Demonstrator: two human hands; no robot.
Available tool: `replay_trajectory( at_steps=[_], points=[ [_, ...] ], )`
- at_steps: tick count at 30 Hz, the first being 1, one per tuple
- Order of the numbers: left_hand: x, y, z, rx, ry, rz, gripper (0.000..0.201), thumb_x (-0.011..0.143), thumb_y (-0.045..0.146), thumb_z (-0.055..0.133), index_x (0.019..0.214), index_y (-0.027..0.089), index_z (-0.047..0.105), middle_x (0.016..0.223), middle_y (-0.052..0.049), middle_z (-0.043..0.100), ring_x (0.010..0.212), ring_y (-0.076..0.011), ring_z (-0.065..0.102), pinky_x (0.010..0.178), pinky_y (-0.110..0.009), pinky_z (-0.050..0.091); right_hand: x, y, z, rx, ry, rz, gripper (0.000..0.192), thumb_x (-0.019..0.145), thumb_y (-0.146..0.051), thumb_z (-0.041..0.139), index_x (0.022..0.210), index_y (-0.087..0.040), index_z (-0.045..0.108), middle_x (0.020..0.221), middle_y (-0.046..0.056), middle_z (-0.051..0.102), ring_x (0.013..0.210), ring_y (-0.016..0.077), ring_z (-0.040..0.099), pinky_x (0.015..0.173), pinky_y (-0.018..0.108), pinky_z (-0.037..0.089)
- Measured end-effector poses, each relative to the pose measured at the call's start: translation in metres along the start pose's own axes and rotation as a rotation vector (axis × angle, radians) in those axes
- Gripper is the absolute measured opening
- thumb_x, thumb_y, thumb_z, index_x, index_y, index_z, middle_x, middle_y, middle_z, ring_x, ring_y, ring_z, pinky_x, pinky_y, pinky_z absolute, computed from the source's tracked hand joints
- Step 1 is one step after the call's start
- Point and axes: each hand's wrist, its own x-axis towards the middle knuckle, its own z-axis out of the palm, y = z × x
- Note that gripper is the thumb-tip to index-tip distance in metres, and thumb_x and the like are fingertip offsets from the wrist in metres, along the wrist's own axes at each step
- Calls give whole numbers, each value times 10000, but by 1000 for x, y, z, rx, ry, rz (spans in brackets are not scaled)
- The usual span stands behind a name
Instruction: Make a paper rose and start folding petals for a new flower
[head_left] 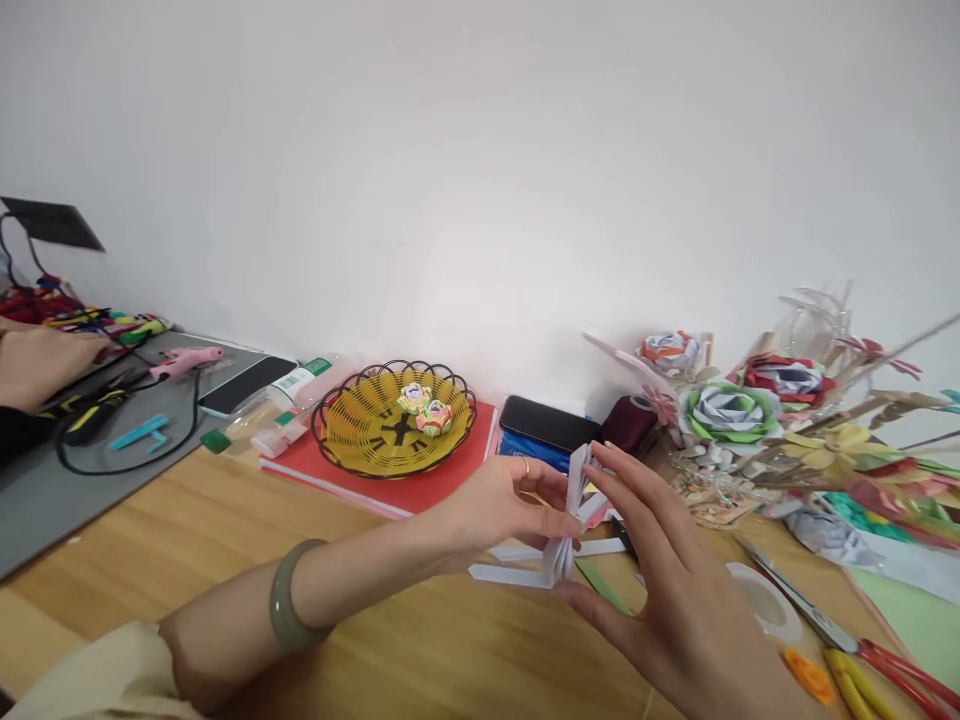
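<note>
A bundle of folded white paper [559, 560], pleated in thin layers, is held upright above the wooden table. My left hand [499, 510] pinches its middle between thumb and fingers from the left. My right hand [667, 560] spans it from the other side, fingertips at the top end and thumb at the bottom. Loose white paper strips [510, 576] with pointed ends stick out to the left beneath the hands. A green strip [600, 585] lies on the table just below, partly covered by my right hand.
Behind sits a yellow woven basket [352, 455] holding two small paper flowers, on red paper [390, 492]. Phones, bottles and a pink glue gun [186, 362] lie leftward, near another person's hand [45, 365]. Rightward are paper flowers [731, 412], a tape roll [765, 600] and scissors [825, 630].
</note>
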Motion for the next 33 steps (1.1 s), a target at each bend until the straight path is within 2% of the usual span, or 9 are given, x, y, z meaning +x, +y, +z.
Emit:
replay_trajectory(
  at_steps=[8,12,17,19,22,26,29,31,33],
  points=[
    [5,-1,-2,75,58,26,313,539,223,765,797,114,625,700,-11,624,658,-112,566,655,-260,446,-1,4,2,-30,-3,-2,608,754,-283,555,1301,-154,325,1296,153,416,1193,306,404,892,466,459],
    [3,-1,0,75,113,-31,375,499,201,783,805,120,582,667,-1,608,612,-107,563,607,-258,451,-1,2,-1,-60,26,37,541,733,-216,526,1245,-158,361,1225,160,441,1163,308,421,867,470,464],
    [3,-2,0,-36,75,9,442,504,196,793,875,122,563,766,-25,619,685,-117,579,645,-254,459,-1,-1,-5,108,88,205,415,786,-318,522,1167,-194,413,1201,154,457,1067,278,518,795,422,511],
    [2,-1,1,-64,55,40,374,524,176,782,833,126,577,744,-11,618,707,-114,580,678,-242,450,-1,-3,-4,255,31,311,381,798,-361,529,1139,-225,429,1113,116,552,925,236,603,712,367,543],
    [0,0,3,-44,73,67,224,568,162,752,724,132,595,698,11,610,681,-99,573,684,-224,440,1,-5,-1,536,-143,449,296,827,-379,499,1092,-246,492,968,47,647,804,182,638,658,287,544],
    [-2,3,0,9,105,122,199,560,165,748,702,131,613,741,-2,619,679,-102,560,662,-223,441,5,-2,-4,750,-233,531,318,830,-416,480,1066,-233,590,761,8,650,692,160,615,575,237,507],
    [-2,7,-8,-16,62,183,157,665,259,670,742,131,620,807,-39,634,722,-126,569,663,-244,450,8,1,-13,803,-288,611,366,802,-450,492,1030,-201,632,607,-8,592,532,137,552,466,229,451],
    [-3,12,-13,110,51,271,170,730,290,602,782,131,631,831,-52,632,763,-137,571,709,-262,450,11,3,-19,865,-350,700,396,759,-479,529,975,-172,657,555,-13,559,488,126,526,454,232,438],
    [-5,16,-16,383,38,394,148,725,254,616,801,129,640,857,-60,628,819,-149,572,764,-275,445,13,3,-22,949,-411,789,426,719,-496,568,952,-152,662,526,-19,537,470,118,512,465,235,442]
  ],
)
